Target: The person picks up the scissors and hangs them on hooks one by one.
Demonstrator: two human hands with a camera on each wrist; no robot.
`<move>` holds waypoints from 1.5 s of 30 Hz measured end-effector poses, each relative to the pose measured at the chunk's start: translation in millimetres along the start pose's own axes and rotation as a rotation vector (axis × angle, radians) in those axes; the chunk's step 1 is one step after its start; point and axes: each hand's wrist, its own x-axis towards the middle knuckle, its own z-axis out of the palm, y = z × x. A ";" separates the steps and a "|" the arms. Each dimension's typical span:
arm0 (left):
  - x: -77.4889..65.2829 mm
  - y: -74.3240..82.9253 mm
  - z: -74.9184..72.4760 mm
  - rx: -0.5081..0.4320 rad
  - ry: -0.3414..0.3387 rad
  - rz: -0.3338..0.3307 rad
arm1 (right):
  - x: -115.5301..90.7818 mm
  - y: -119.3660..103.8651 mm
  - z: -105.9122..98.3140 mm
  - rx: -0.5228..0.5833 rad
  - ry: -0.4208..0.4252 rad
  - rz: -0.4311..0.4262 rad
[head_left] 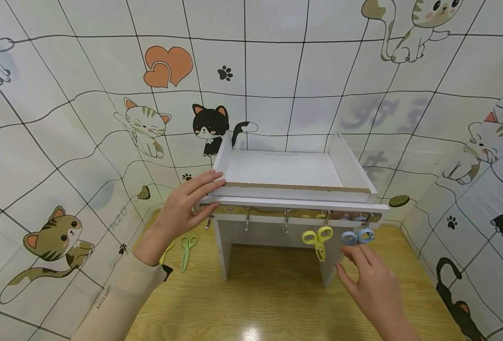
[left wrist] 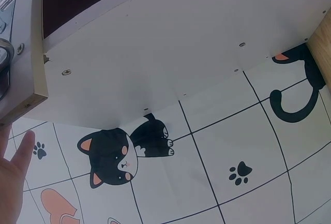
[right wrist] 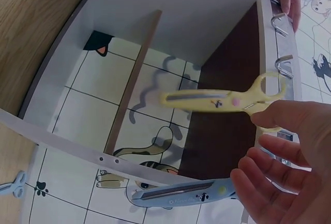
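Note:
A white shelf stand (head_left: 273, 193) with a raised-rim top stands on the table. My left hand (head_left: 192, 199) rests on its front left corner, fingers extended on the rim and thumb at the front edge. Yellow scissors (head_left: 318, 239) hang from a front hook, their blades blurred in the right wrist view. Blue scissors (right wrist: 178, 194) hang at the rightmost hook. My right hand (head_left: 372, 284) is beside both pairs, its fingers loosely bent. In the right wrist view a gap shows between thumb and fingers, and the thumb overlaps the yellow handle; whether it touches is unclear.
Several metal hooks (head_left: 286, 221) line the shelf's front rail. Green scissors (head_left: 186, 251) lie on the wooden table (head_left: 251, 303) at the left, with a yellow piece half hidden by my wrist. Other blue scissors (right wrist: 15, 185) lie low on the table. Cat-print sheeting (head_left: 273, 71) surrounds the table.

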 end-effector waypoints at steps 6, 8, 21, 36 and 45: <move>0.3 -0.6 -0.3 -0.001 0.008 0.005 | 2.8 1.4 -0.7 0.008 0.014 -0.007; 0.3 -0.9 -0.3 0.001 0.010 0.006 | 3.9 1.7 -1.5 0.005 0.018 -0.003; -1.6 -3.8 0.0 0.008 0.008 -0.003 | 16.5 16.2 -15.1 0.032 0.166 0.015; -3.8 -5.1 -0.6 0.019 -0.003 -0.020 | 43.8 75.2 -25.9 -0.017 0.171 0.158; -4.0 -6.3 0.2 0.019 0.008 -0.011 | 46.3 122.9 20.2 -0.024 -0.002 0.292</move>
